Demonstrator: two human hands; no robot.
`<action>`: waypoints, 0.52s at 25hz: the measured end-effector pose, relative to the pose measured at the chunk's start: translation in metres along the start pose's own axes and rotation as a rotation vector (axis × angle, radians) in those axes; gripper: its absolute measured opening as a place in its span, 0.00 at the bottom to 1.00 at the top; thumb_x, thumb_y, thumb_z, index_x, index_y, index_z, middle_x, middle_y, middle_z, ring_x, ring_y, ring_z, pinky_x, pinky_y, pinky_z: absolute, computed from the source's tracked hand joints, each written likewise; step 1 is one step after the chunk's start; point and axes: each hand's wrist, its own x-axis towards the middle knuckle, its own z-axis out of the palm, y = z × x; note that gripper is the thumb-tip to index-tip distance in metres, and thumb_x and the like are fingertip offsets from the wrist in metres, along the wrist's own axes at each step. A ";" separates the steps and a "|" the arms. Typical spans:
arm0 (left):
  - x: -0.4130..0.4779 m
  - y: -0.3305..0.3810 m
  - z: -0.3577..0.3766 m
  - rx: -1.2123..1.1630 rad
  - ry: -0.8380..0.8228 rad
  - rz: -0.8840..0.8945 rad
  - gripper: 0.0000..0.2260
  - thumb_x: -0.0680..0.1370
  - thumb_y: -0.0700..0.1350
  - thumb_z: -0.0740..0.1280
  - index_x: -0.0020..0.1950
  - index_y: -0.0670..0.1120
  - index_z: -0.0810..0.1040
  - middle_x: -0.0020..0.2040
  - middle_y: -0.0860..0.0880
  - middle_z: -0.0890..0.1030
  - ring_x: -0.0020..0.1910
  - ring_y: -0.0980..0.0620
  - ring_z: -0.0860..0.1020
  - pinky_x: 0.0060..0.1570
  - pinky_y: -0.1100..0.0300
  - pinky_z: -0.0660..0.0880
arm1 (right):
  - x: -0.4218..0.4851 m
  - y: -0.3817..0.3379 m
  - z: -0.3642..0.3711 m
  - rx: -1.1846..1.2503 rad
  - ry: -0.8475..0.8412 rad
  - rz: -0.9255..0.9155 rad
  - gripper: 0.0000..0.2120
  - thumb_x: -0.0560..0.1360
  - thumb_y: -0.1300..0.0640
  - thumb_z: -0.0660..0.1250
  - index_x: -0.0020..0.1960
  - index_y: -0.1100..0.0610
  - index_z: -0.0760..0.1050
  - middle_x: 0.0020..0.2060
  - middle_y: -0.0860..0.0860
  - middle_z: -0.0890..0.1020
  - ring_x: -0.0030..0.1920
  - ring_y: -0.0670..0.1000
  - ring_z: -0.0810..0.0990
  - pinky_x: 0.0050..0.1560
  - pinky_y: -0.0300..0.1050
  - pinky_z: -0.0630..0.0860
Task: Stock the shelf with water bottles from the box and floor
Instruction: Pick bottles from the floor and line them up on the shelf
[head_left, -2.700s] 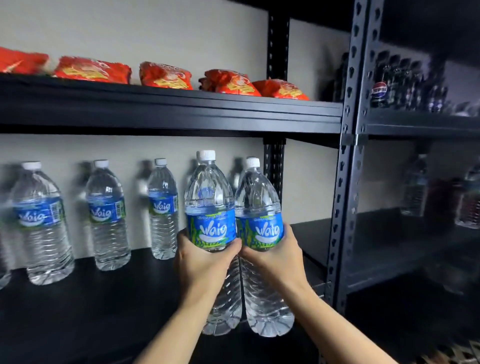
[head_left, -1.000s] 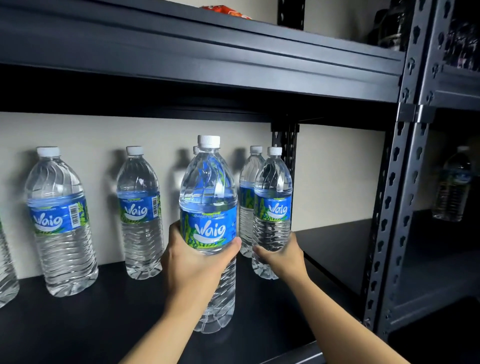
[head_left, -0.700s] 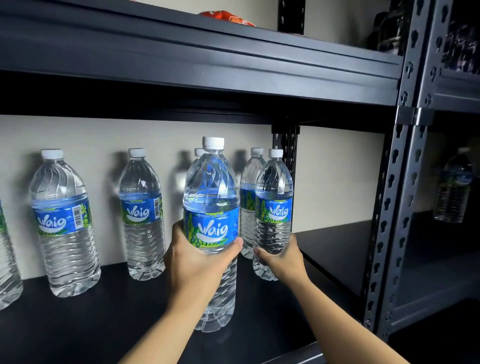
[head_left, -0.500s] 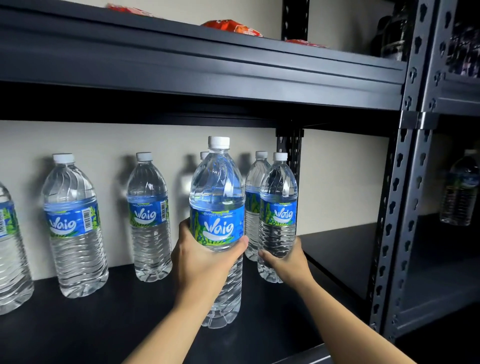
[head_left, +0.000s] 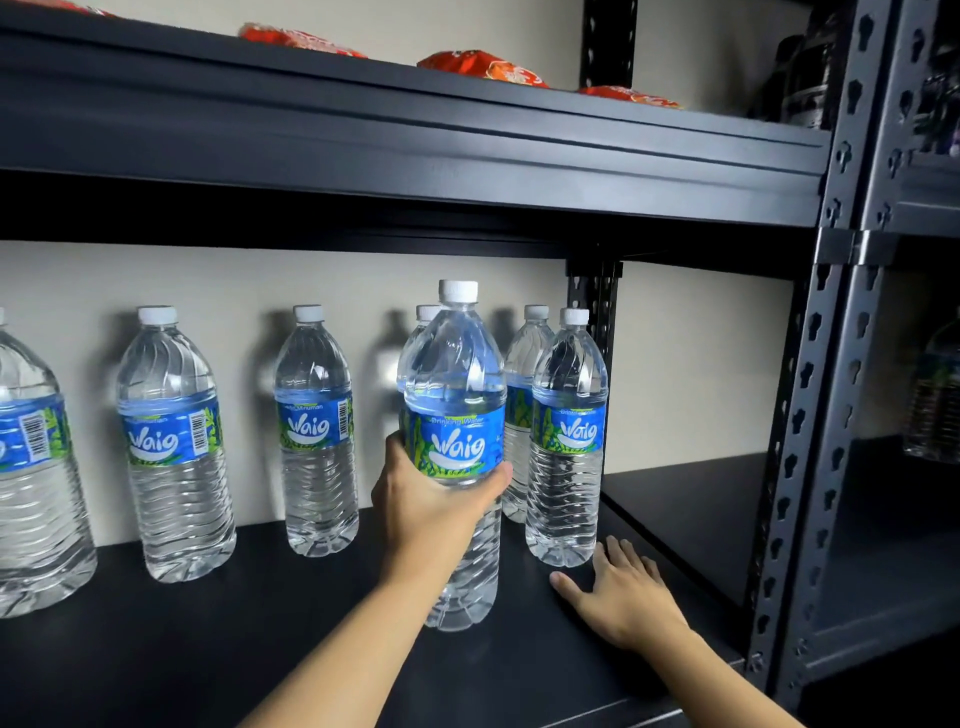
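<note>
Gripping water bottle mid-label w/ left hand, right hand empty

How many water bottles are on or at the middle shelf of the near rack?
7. Far left, cut off; two along the wall; one in the left hand; one mostly hidden behind it; two at right. More may be hidden.

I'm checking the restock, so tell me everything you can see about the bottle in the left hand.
The held water bottle is clear ribbed plastic, full, with a white screw cap and a blue-green "Waig" label. It stands upright near the front of the dark shelf. The left hand wraps its middle below the label; whether its base touches the shelf is unclear.
</note>
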 end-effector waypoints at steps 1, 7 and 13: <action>0.004 0.000 0.005 0.011 0.011 0.007 0.30 0.57 0.52 0.84 0.53 0.48 0.73 0.46 0.53 0.81 0.44 0.51 0.78 0.42 0.63 0.69 | 0.001 0.000 0.000 -0.008 0.006 -0.005 0.42 0.76 0.29 0.50 0.80 0.57 0.54 0.80 0.56 0.54 0.80 0.54 0.49 0.79 0.52 0.48; 0.029 -0.008 0.031 0.020 0.062 0.024 0.32 0.57 0.54 0.83 0.55 0.47 0.73 0.51 0.48 0.83 0.51 0.46 0.81 0.47 0.60 0.74 | 0.005 0.002 0.001 -0.039 0.031 -0.025 0.43 0.76 0.29 0.51 0.80 0.57 0.54 0.80 0.55 0.54 0.80 0.54 0.49 0.79 0.52 0.48; 0.028 -0.038 0.040 0.067 0.039 -0.040 0.33 0.58 0.55 0.83 0.56 0.45 0.73 0.52 0.47 0.83 0.53 0.44 0.80 0.48 0.57 0.75 | 0.007 0.003 0.002 -0.014 0.022 -0.032 0.44 0.75 0.29 0.53 0.80 0.57 0.53 0.80 0.55 0.54 0.81 0.53 0.48 0.78 0.52 0.47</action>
